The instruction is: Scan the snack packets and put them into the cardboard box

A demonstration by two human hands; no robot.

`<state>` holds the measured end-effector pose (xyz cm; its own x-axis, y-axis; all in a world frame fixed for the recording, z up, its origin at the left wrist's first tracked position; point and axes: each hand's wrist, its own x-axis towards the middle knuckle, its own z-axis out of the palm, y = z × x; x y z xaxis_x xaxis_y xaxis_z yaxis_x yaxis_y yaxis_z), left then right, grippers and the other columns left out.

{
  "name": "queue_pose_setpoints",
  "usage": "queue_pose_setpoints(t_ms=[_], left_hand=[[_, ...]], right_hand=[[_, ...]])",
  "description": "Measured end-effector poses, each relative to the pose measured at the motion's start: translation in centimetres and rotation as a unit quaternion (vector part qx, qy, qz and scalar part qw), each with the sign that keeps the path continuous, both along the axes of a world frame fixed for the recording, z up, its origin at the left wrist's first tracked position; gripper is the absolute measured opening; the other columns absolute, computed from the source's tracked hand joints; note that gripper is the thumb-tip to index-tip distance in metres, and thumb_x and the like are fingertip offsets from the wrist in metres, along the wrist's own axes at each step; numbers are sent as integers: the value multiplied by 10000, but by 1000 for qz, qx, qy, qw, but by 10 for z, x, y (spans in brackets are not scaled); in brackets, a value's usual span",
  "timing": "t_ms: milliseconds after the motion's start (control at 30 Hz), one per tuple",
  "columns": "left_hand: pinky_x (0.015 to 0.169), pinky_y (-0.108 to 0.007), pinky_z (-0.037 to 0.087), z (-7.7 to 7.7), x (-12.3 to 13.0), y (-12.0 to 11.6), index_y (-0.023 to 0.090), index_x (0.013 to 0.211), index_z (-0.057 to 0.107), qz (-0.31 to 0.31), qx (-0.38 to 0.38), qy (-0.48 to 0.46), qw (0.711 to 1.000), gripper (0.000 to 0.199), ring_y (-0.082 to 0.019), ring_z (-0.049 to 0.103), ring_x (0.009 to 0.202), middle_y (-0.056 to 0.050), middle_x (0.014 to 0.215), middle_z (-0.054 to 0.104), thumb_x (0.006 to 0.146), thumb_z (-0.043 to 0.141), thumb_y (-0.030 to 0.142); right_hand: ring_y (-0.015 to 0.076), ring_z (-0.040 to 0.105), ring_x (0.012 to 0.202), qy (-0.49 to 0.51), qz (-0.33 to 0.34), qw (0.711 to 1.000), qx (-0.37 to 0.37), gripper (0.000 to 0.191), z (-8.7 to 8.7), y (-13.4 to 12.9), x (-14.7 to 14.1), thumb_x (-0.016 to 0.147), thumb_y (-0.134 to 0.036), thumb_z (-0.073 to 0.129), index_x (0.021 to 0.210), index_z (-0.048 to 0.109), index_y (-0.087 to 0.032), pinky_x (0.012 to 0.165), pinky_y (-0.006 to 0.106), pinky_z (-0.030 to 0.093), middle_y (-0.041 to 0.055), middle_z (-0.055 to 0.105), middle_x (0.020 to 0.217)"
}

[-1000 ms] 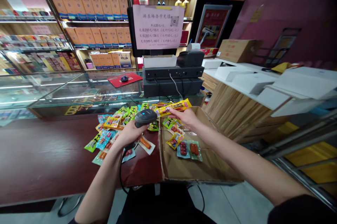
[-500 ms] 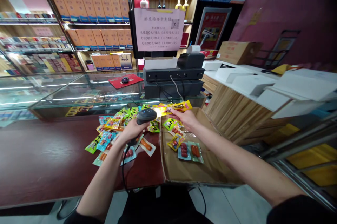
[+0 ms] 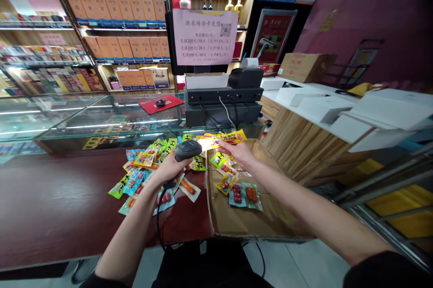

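Above the cardboard tray (image 3: 257, 225), the right hand (image 3: 238, 153) gripped a yellow snack packet (image 3: 235, 137), seemingly angled so the barcode scanner (image 3: 188, 149), clasped in the left hand (image 3: 172, 168), could light it.

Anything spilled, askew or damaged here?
Nothing looks spilled or damaged. Snack packets lie in a loose, overlapping heap beside the cardboard tray. Glare washes out part of the yellow packet in the right hand, probably from the scanner.
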<state>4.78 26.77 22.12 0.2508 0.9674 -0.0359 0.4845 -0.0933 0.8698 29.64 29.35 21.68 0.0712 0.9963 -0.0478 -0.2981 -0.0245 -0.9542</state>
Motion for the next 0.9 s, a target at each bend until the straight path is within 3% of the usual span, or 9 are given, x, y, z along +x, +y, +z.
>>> queue_pose_setpoints(t_ms=[200, 367, 600, 733, 900], left_hand=[[421, -227, 341, 6, -2, 4, 178, 633, 529, -19, -8, -19, 1000, 331, -100, 418, 371, 32, 432, 486, 756, 599, 477], [432, -224, 359, 10, -6, 9, 171, 665, 544, -17, 6, 1, 1000, 318, -97, 430, 376, 36, 446, 499, 736, 619, 471], [414, -221, 341, 11, -20, 21, 180, 621, 498, -55, -4, 6, 998, 358, -96, 425, 365, 34, 429, 483, 729, 620, 499], [410, -217, 352, 14, -34, 29, 173, 624, 531, -84, -20, 0, 996, 337, -96, 431, 367, 29, 422, 484, 732, 631, 477], [390, -217, 362, 20, -48, 38, 154, 684, 580, -74, -31, -36, 996, 345, -103, 447, 354, 30, 424, 492, 702, 665, 487]], right_hand=[[170, 705, 749, -31, -5, 999, 10, 259, 4, -1, -4, 618, -268, 836, 815, 708, -159, 697, 266, 624, 48, 743, 878], [166, 704, 729, -36, -16, 999, 3, 234, 8, -2, -9, 615, -260, 836, 771, 696, -157, 645, 233, 613, 46, 742, 841], [183, 693, 858, -19, 6, 999, 27, 325, 11, -6, 5, 618, -311, 834, 877, 697, -172, 780, 299, 597, 53, 729, 972], [183, 675, 873, -115, -52, 989, 72, 349, 10, -16, 37, 703, -470, 745, 919, 679, -203, 818, 327, 556, 30, 717, 929], [179, 635, 905, -272, -124, 946, 126, 425, 19, -18, 62, 755, -568, 652, 941, 663, -185, 877, 333, 489, 54, 701, 940]])
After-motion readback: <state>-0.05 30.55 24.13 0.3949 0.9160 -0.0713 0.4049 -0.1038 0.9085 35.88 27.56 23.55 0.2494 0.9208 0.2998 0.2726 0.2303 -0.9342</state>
